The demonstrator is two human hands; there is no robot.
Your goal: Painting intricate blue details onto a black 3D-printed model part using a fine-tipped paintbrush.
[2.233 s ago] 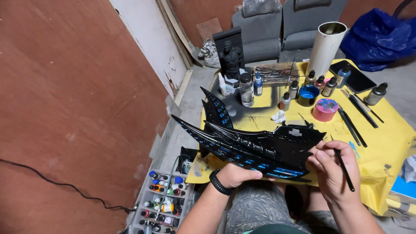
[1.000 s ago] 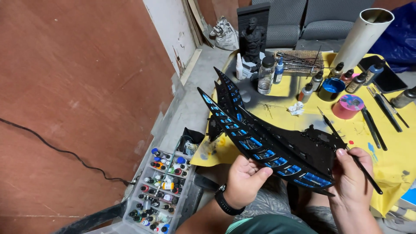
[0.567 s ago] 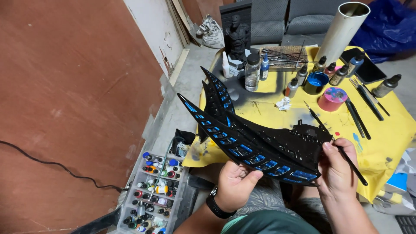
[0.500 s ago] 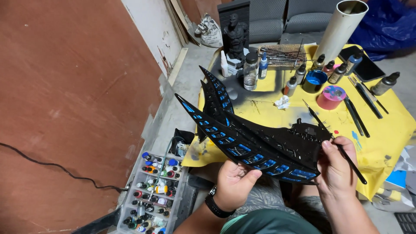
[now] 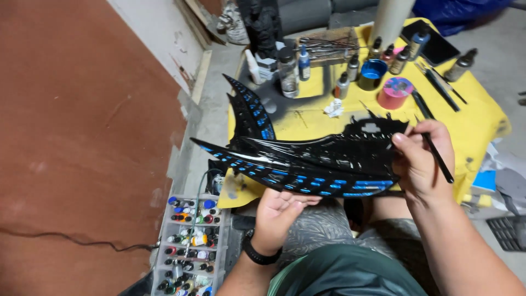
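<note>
Nearest, at the lower left, we list a clear compartment tray (image 5: 189,246) of small paint pots on the floor, beside our knees.

Next, our left hand (image 5: 278,211), a dark band at the wrist, palm up with fingers loosely curled, supports the lower edge of a black winged model piece (image 5: 307,164) from beneath; the hand is cupped against it, not clamped round it.

The model piece, glossy black with rows of blue panels, is held in the air over our lap and the near edge of the yellow table (image 5: 476,118), its pointed tip aimed left.

Our right hand (image 5: 422,159) grips the piece's right end with the thumb on its face, and the same hand pinches a thin black brush (image 5: 435,156) between the fingers, the handle slanting down to the right.

Further on, a second black and blue wing (image 5: 249,112) lies at the table's left edge.

Beyond it stand dropper bottles (image 5: 342,85), a blue cup (image 5: 372,74), a pink tape roll (image 5: 394,93) and loose black tools (image 5: 438,87).

Farthest, a white tube (image 5: 389,19) rises at the back.
</note>
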